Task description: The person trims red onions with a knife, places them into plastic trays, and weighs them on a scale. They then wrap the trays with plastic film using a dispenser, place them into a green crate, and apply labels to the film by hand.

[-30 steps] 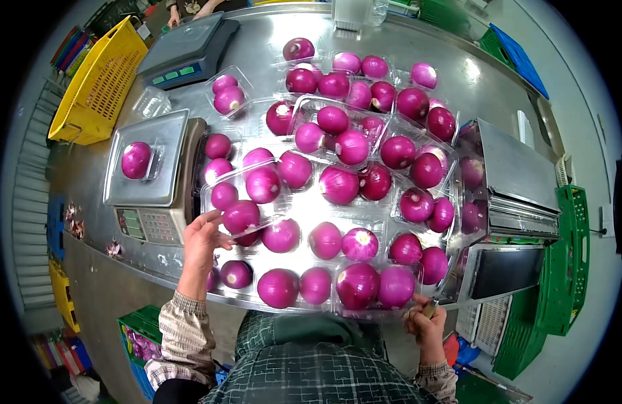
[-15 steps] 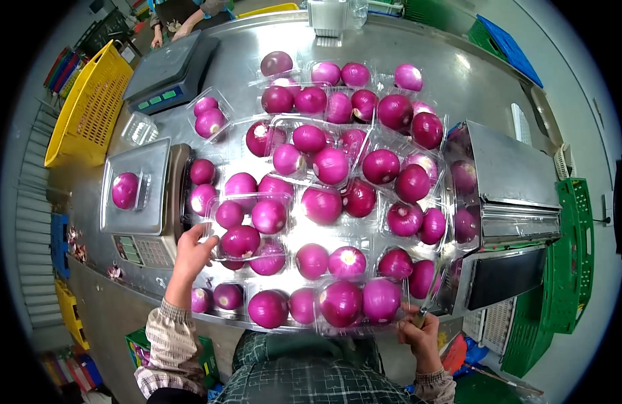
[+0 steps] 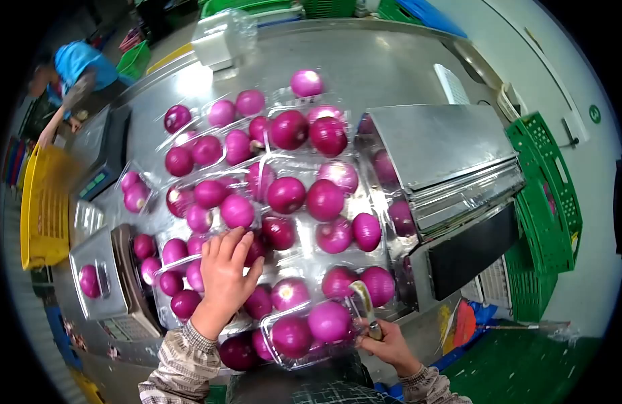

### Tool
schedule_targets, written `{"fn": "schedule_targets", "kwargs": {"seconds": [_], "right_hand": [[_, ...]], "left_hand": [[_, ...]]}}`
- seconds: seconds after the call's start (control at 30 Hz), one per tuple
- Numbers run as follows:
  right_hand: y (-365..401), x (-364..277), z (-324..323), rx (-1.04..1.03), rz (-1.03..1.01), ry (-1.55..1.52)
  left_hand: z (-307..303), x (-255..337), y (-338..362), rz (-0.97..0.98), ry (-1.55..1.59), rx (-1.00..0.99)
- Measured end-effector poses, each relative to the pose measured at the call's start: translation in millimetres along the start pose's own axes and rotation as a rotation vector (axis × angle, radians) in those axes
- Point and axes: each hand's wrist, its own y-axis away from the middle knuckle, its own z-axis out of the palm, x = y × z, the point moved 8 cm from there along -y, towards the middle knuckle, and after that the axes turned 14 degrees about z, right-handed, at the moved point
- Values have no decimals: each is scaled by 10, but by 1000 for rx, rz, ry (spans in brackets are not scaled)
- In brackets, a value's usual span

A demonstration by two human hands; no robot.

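Note:
My left hand [image 3: 228, 273] reaches over the middle of the table with its fingers spread, just above purple onions; whether the fingertips touch one is unclear. Closed fingers of my right hand [image 3: 386, 345] hold a small curved knife [image 3: 368, 308] by its handle, blade pointing up. Beside that hand, at the table's near edge, is a clear plastic tray [image 3: 304, 362] with two large onions [image 3: 330, 322] in it. More clear trays of purple onions [image 3: 286, 195] cover the middle of the metal table.
Left are scales [image 3: 99, 259] bearing an onion [image 3: 90, 281] and a yellow crate [image 3: 43, 209]. A metal machine [image 3: 445, 155] and green crates [image 3: 546, 195] stand right. White trays [image 3: 215, 42] sit at the back. A person in blue [image 3: 85, 64] bends at the far left.
The view has turned to the right. My left hand has moved from a tray by the scale to over the middle onions. My right hand still holds the knife beside the near tray.

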Motion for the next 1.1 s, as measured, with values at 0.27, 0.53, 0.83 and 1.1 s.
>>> {"fn": "schedule_targets", "kwargs": {"seconds": [0.27,0.53,0.83,1.1], "right_hand": [[-126,14,-53,-31,-114,65],[-115,61,-194,2,-134,111],[-358,-1068,-403,520,-496,115],[-559,-1076,-478,574,-500,23]], "left_hand": [[491,732,-669,347,170,-111],[1298,983,-715,424,83,-383],[1259,713,-308,403,-66,-184],[1103,655,-370,327,94,-222]]}}
